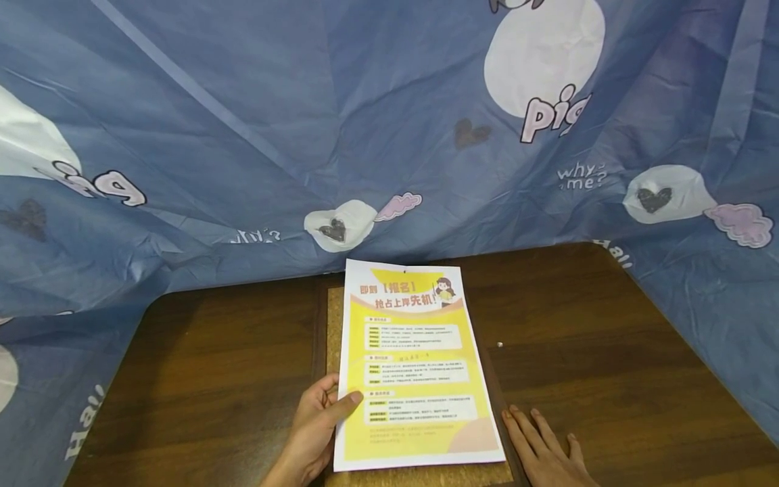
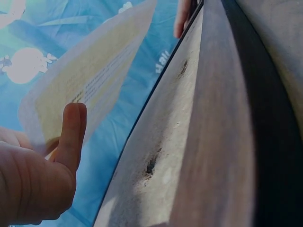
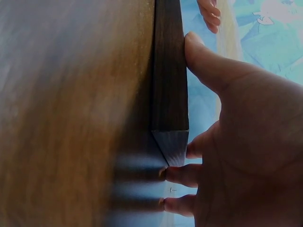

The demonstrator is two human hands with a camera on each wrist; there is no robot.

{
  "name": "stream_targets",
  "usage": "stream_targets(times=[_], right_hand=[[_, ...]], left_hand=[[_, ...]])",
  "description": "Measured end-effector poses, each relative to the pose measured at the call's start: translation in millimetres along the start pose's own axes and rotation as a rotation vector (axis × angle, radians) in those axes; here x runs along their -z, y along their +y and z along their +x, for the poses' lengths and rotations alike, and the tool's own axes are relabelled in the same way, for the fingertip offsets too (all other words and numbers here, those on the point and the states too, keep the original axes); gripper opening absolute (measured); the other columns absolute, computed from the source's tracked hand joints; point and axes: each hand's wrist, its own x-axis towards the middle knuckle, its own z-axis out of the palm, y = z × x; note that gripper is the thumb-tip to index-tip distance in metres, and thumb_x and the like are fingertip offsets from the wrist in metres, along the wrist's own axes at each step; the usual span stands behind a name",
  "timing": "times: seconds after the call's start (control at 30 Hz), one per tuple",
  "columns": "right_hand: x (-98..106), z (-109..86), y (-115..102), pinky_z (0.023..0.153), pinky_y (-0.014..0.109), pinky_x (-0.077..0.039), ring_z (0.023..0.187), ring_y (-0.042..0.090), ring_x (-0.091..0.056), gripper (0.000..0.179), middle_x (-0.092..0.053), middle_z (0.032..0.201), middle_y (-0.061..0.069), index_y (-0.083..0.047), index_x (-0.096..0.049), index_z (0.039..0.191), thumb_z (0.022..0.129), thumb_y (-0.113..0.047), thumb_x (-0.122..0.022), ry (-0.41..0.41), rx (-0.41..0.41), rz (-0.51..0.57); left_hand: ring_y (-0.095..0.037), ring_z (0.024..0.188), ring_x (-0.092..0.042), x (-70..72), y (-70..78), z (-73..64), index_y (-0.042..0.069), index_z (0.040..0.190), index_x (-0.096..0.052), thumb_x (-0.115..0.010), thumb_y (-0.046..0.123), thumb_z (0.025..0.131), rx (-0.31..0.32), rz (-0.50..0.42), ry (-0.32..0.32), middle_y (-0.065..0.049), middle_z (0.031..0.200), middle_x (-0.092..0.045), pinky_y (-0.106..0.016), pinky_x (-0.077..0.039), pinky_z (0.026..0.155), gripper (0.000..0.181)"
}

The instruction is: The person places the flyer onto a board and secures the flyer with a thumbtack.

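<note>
Beyond the far edge of one desk [image 1: 225, 379], the head view shows a blue curtain [image 1: 243, 135]; wood surface extends left and right of one framed corkboard [image 1: 333, 318]. One flyer [image 1: 420, 379] is over the board, one small pale object [image 1: 500, 344] to the right. The left hand [image 1: 316, 423] has its grip pinching the flyer's left edge. From the left wrist, a gap separates flyer and cork. From the right wrist, the right hand [image 3: 241, 127] is relaxed, grasping nothing, thumb at the frame [image 3: 170, 71].

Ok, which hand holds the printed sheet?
The left hand, gripping the left edge of the printed sheet; the right hand is off it, beside the corkboard.
</note>
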Motion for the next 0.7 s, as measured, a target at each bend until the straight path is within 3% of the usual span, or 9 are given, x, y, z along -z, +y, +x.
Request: stream_targets(times=[0.17,0.4,0.7], right_hand=[[0,-0.9,-2,0.08,0.082,-0.034,0.132,0.043,-0.04,0.12,-0.029,0.16,0.003,-0.036,0.009,0.158,0.072,-0.084,-0.059,0.026,0.009,-0.012],[-2,-2.3,-2,0.079,0.084,-0.033,0.131,0.046,-0.039,0.122,-0.013,0.164,-0.003,-0.035,0.014,0.157,0.073,-0.081,-0.061,0.049,0.034,-0.012],[-2,-2.4,-1,0.079,0.084,-0.032,0.131,0.047,-0.039,0.123,-0.021,0.162,0.002,-0.033,0.014,0.157,0.072,-0.082,-0.061,0.034,0.031,-0.017]], left_hand=[[-0.033,0.087,-0.072,0.8,-2.9,-1.9,-0.015,0.125,-0.044,-0.058,-0.004,0.094,0.01,0.012,0.013,-0.025,0.101,-0.071,-0.04,-0.059,0.074,0.036],[-0.032,0.087,-0.072,2.6,-7.3,-3.7,-0.017,0.129,-0.041,-0.059,-0.003,0.094,0.008,0.018,0.01,-0.026,0.103,-0.07,-0.04,-0.059,0.074,0.042],[-0.031,0.085,-0.073,4.1,-13.3,-4.4,-0.017,0.126,-0.042,-0.058,-0.003,0.094,0.006,0.041,0.015,-0.025,0.101,-0.071,-0.039,-0.059,0.073,0.039]])
